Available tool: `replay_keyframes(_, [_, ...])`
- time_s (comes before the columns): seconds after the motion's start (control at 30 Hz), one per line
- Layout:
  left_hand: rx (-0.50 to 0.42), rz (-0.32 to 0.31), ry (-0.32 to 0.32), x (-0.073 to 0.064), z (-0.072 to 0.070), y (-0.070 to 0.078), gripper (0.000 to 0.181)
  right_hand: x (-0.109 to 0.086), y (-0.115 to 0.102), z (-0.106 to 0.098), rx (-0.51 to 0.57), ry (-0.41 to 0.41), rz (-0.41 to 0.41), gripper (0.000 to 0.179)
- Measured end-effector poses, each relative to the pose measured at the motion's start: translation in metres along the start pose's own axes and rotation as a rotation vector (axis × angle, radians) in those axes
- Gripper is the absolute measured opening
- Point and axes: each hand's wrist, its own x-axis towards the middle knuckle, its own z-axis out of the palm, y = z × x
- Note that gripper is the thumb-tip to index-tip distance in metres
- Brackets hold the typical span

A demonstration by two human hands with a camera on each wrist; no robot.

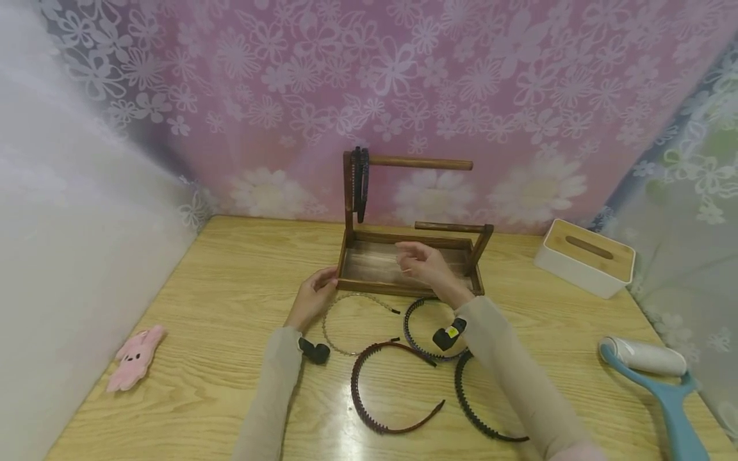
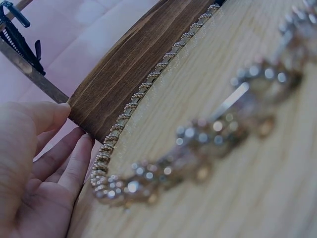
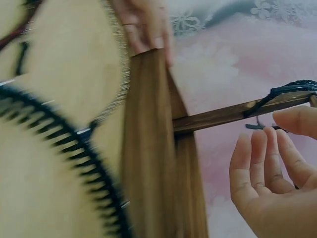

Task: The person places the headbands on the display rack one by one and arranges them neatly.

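Note:
A brown wooden rack (image 1: 403, 288) with a shallow tray base and two bars stands at the back of the table. My left hand (image 1: 315, 291) holds its front left corner, thumb on one side and fingers on the other. Over the tray hovers my right hand (image 1: 426, 266), its fingers loosely bent and nothing between them. Dark headbands (image 1: 360, 182) hang at the left end of the upper bar. In front of the rack lie a beaded headband (image 2: 116, 129), a toothed dark headband (image 3: 86, 153), a dark red headband (image 1: 356, 390) and a black headband (image 1: 464, 400), partly hidden by the right sleeve.
A white tissue box (image 1: 576, 269) with a wooden lid sits at the back right. Nearer on that side lies a lint roller (image 1: 651, 358) with a blue handle. A pink plush toy (image 1: 135, 362) rests near the left edge. Flowered cloth hangs behind the table.

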Motion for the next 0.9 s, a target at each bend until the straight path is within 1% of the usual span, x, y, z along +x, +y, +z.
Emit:
replay_keyframes(0.13, [-0.003,-0.007,0.007,0.0,0.0,-0.001,0.038,-0.014,0.02,-0.005,-0.078,-0.033,0.012,0.047])
replay_keyframes(0.3, [0.014,-0.006,0.014,0.0,0.0,-0.001,0.037,-0.032,0.041,-0.012,-0.12,-0.11,0.029,0.047])
replay_keyframes(0.37, [0.019,-0.001,0.014,0.0,0.0,0.0,0.038,-0.04,0.046,-0.015,-0.134,-0.14,0.023,0.045])
replay_keyframes(0.43, [0.013,0.003,0.015,0.0,0.001,0.0,0.037,-0.047,0.049,-0.018,-0.173,-0.162,0.017,0.042])
replay_keyframes(0.5, [0.011,0.009,0.014,-0.001,0.001,0.001,0.037,-0.054,0.051,-0.021,-0.213,-0.174,0.031,0.039])
replay_keyframes(0.53, [0.01,0.012,0.015,-0.001,0.001,0.001,0.037,-0.058,0.052,-0.023,-0.241,-0.177,0.044,0.037])
replay_keyframes(0.63, [0.009,0.017,0.017,-0.002,0.001,0.001,0.037,-0.068,0.055,-0.028,-0.335,-0.213,0.046,0.031])
replay_keyframes(0.7, [0.013,0.018,0.013,-0.002,0.001,0.001,0.037,-0.075,0.059,-0.031,-0.396,-0.245,0.028,0.027])
replay_keyframes(0.77, [0.01,0.014,0.007,-0.002,0.001,0.001,0.037,-0.081,0.061,-0.034,-0.433,-0.299,-0.012,0.026])
replay_keyframes(0.9, [0.011,0.007,-0.005,-0.002,0.0,0.001,0.038,-0.093,0.064,-0.038,-0.44,-0.407,-0.047,0.028])
